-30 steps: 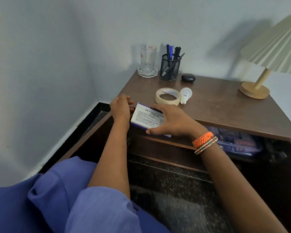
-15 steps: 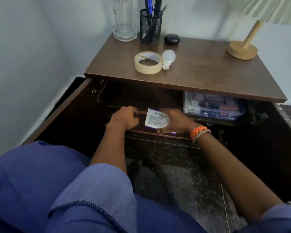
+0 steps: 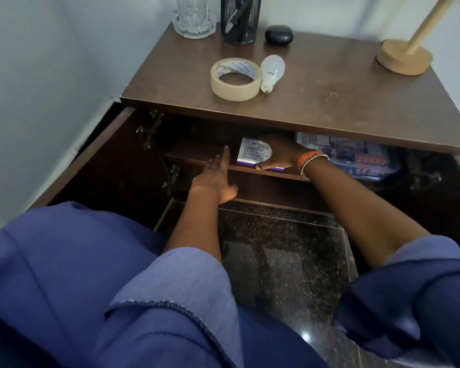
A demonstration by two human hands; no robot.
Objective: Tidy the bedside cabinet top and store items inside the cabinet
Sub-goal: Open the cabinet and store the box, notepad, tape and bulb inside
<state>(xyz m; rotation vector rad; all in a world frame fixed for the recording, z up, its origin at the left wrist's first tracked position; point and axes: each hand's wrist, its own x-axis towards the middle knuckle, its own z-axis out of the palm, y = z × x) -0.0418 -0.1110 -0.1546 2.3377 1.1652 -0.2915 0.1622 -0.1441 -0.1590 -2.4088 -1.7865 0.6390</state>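
A white and purple box lies on the upper shelf inside the open brown cabinet. My right hand holds it from the right, thumb at its front edge and fingers over its top. My left hand is open, its fingers straight and reaching onto the shelf just left of the box. On the cabinet top lie a roll of tape and a white light bulb.
At the back of the top stand a glass mug, a black mesh pen holder, a small black case and a lamp base. A clear packet of items fills the shelf's right side. The left door hangs open.
The box went from the cabinet's front edge down onto the inner shelf in my right hand. My left hand uncurled and now stretches flat beside it. The view tilted downward.
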